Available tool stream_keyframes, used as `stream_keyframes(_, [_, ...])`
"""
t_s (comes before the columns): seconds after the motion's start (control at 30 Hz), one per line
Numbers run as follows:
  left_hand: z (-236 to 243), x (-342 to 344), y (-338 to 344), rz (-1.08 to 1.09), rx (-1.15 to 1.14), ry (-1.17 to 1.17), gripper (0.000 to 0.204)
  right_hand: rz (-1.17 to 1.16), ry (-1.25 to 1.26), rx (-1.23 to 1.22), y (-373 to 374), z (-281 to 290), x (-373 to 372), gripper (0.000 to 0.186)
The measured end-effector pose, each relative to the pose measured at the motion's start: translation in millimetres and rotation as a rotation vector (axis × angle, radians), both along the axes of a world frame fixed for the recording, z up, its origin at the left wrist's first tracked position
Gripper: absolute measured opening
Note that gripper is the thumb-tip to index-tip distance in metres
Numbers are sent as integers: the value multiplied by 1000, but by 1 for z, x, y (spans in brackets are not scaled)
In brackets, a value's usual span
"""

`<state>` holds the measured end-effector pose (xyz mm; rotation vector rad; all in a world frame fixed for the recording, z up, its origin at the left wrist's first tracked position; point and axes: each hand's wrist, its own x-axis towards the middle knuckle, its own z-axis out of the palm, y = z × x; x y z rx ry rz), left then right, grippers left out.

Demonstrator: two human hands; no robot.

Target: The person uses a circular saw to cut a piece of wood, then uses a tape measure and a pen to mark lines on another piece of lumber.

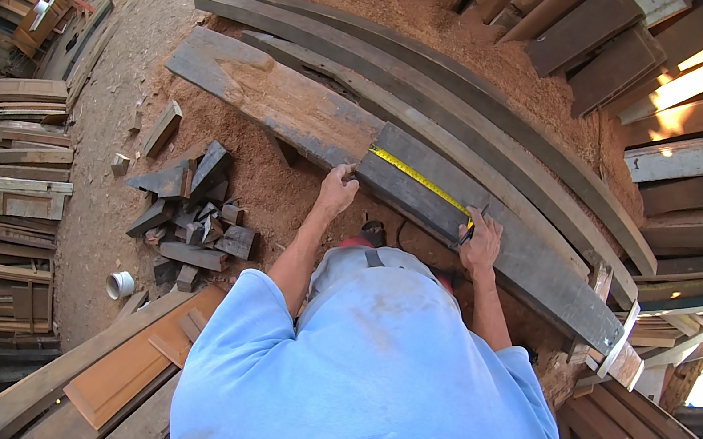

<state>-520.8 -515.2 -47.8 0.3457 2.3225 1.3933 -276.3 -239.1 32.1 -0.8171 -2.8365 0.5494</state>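
A dark grey plank (535,254) lies diagonally in front of me, its left end butting against or overlapping a worn brown board (279,97); I cannot tell which. Along the plank's top stretches a yellow measuring tape (418,178), from near that left end to my right hand (480,245). My right hand is closed around the tape measure's body, mostly hidden by the fingers; a thin dark piece sticks up beside it. At the plank's near edge, by its left end, my left hand (337,191) has its fingers curled together; whatever they grip is hidden.
Long beams (443,80) lie beyond the plank on reddish sawdust (382,4). Wood offcuts (199,216) are heaped at the left, near a white cup-like container (119,284). Stacked lumber (6,180) stands at far left, and more boards (692,160) lean at the right.
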Motion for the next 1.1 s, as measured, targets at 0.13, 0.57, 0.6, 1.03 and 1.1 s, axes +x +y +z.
stream_keyframes(0.13, [0,-2,0,-5,2,-1,48,9,22,25,0,0,0,50])
stream_keyframes(0.57, [11,-5,-5,-10,99,-17,44,54,-34,-134,13,17,-11,41])
stream_keyframes(0.6, [13,-6,-4,-8,118,-39,44,49,-38,-144,13,18,-11,40])
stream_keyframes(1.03, [2,-16,12,-12,209,-50,45,-2,-138,-122,3,20,-10,43])
stream_keyframes(1.1, [4,-16,13,-22,202,-39,45,-4,-129,-132,4,18,-8,43])
